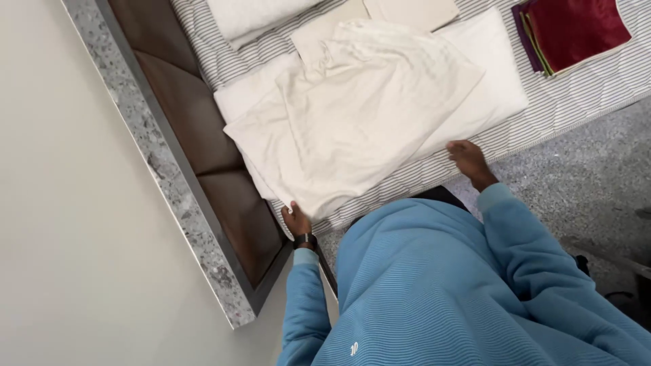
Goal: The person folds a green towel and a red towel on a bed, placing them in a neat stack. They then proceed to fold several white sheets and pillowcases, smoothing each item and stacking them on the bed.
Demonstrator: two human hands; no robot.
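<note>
A cream pillowcase [359,108] lies crumpled over a white pillow [491,88] on a bed with a grey striped sheet [576,95]. My left hand [296,221] grips the pillowcase's near corner at the bed's edge, close to the headboard. My right hand [468,159] rests on the bed's edge by the pillow's near side, fingers curled down on the sheet; whether it pinches fabric I cannot tell. Both arms wear blue sleeves, and a dark watch sits on my left wrist.
A brown padded headboard [196,129] in a speckled stone frame [156,163] runs along the left. More white pillows [251,17] lie at the top. A stack of dark red and green folded cloths [576,30] sits top right. Grey speckled floor [583,176] lies at right.
</note>
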